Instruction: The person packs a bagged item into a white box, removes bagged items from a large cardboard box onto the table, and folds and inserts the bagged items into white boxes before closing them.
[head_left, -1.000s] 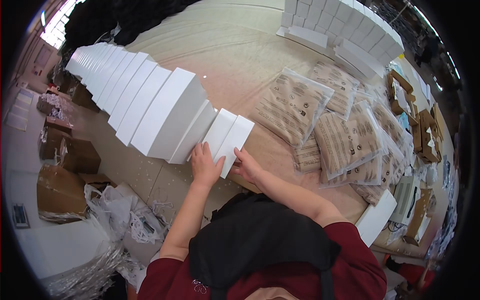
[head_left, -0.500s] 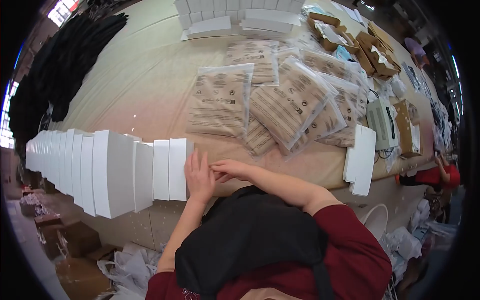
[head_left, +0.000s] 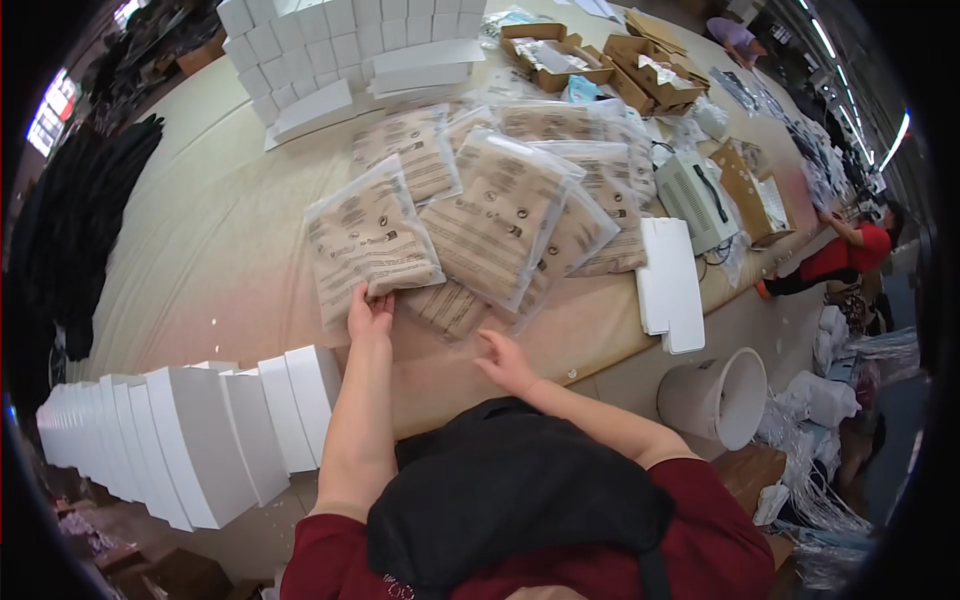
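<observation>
My left hand (head_left: 371, 314) is closed on the near edge of a clear plastic bag (head_left: 372, 232) with brown folded contents and dark print. Some of its fingers are hidden by the bag. To the right, my right hand (head_left: 506, 362) is held open with nothing in it, close to the near edge of the pile. Several similar bags (head_left: 500, 215) overlap there on the table (head_left: 240, 280). By my left forearm stands a long row of white boxes (head_left: 200, 440).
Stacked white boxes (head_left: 330, 45) stand at the back. Open cardboard boxes (head_left: 550, 62), a grey device (head_left: 695, 200) and flat white cartons (head_left: 672, 285) lie to the right. A white bucket (head_left: 715, 400) is beside the table. Another person (head_left: 868, 248) is at far right.
My left hand has gone from the white box row to the leftmost bag, which is now turned slightly. My right hand has parted from it and moved rightward. The view has turned.
</observation>
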